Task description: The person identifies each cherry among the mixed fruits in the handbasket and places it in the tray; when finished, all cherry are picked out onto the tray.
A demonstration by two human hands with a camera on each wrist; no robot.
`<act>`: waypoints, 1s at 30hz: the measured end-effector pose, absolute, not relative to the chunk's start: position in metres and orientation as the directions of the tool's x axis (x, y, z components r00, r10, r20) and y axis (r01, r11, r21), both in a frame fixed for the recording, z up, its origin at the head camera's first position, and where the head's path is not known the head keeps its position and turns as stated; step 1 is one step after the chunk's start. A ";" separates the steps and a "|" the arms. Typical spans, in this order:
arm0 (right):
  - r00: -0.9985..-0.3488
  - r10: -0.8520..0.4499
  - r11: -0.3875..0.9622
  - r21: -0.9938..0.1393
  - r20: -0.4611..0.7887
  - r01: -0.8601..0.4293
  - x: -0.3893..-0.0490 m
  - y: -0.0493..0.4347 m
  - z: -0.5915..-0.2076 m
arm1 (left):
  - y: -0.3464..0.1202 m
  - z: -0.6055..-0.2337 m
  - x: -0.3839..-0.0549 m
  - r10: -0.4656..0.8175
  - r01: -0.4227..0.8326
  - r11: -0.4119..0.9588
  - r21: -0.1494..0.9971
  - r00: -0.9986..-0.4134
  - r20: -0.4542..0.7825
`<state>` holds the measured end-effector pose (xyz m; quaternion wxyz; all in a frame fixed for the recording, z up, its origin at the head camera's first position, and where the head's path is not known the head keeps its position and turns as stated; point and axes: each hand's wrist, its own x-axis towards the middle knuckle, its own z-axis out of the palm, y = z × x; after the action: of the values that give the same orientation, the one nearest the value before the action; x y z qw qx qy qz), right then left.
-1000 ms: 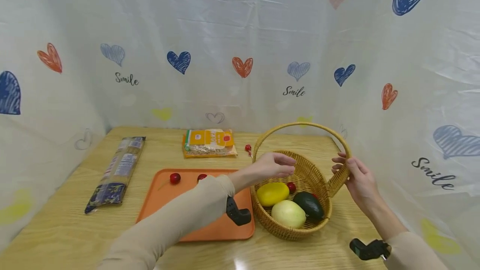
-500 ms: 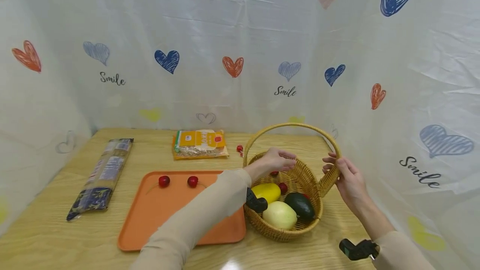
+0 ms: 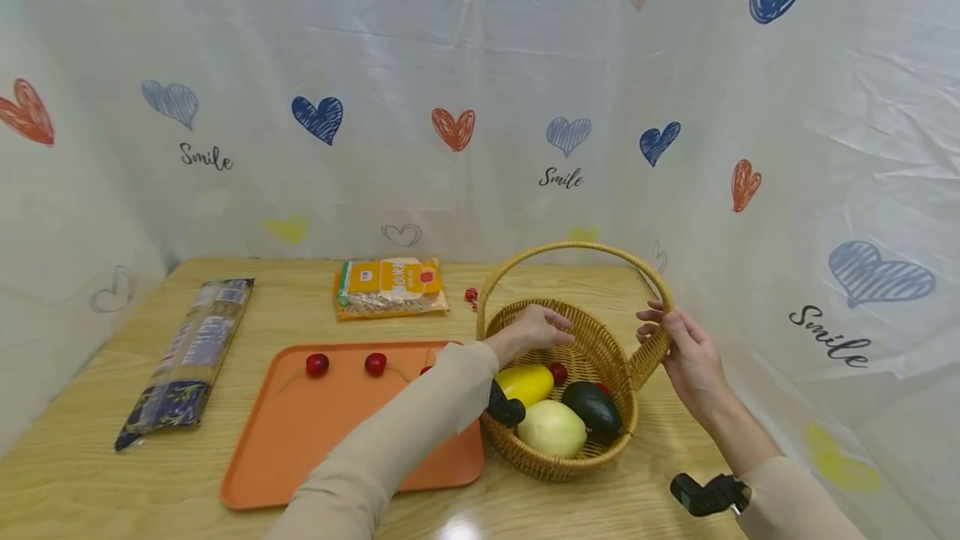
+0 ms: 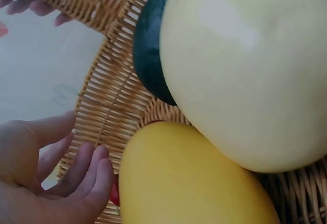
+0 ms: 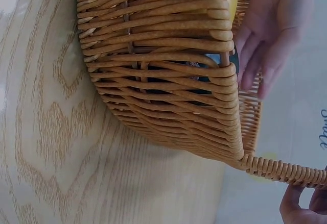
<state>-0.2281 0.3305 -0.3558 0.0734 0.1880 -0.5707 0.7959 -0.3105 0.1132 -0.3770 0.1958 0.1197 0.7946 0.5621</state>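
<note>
My left hand [image 3: 536, 332] hovers inside the left rim of a round wicker basket [image 3: 626, 432], fingers loosely bent with nothing between them in the left wrist view. My right hand [image 3: 693, 357] grips the basket's arched handle [image 3: 577, 247] low on its right side. Below the left hand, the basket holds a yellow, mango-like fruit [image 3: 527, 384], a pale round melon [image 3: 552, 430], a dark green avocado-like fruit [image 3: 592, 408] and a cherry [image 3: 558, 372]. Another bit of red peeks out behind the green fruit.
An orange tray [image 3: 300, 440] left of the basket bears cherries [image 3: 317, 365], one partly behind the left sleeve. Behind it lies an orange-and-clear food packet [image 3: 392, 288]. A long dark-ended packet [image 3: 191, 357] lies far left. A small red item [image 3: 471, 297] sits behind the basket.
My left hand has moved a little farther over the basket, then slightly lower. A cherry seen beneath it half a second ago is now hidden. The right hand keeps its grip; the head view has shifted.
</note>
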 end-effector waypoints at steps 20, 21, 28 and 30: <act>-0.928 -0.081 -0.339 -0.886 0.363 -0.317 -0.229 0.328 -0.354 | 0.123 -0.401 -0.304 0.422 0.074 0.563 0.823 -0.882 -0.210; -0.928 -0.082 -0.337 -0.887 0.362 -0.316 -0.229 0.328 -0.354 | 0.123 -0.402 -0.304 0.421 0.077 0.569 0.819 -0.883 -0.209; -0.929 -0.082 -0.328 -0.890 0.361 -0.317 -0.230 0.329 -0.354 | 0.124 -0.405 -0.306 0.417 0.115 0.627 0.770 -0.885 -0.208; -0.930 -0.081 -0.326 -0.891 0.359 -0.316 -0.230 0.330 -0.355 | 0.124 -0.404 -0.306 0.432 0.129 0.630 0.766 -0.877 -0.208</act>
<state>-0.2299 0.3301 -0.3548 0.0737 0.1725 -0.5757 0.7959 -0.3061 0.1242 -0.4044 0.1897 0.1590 0.8826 0.3997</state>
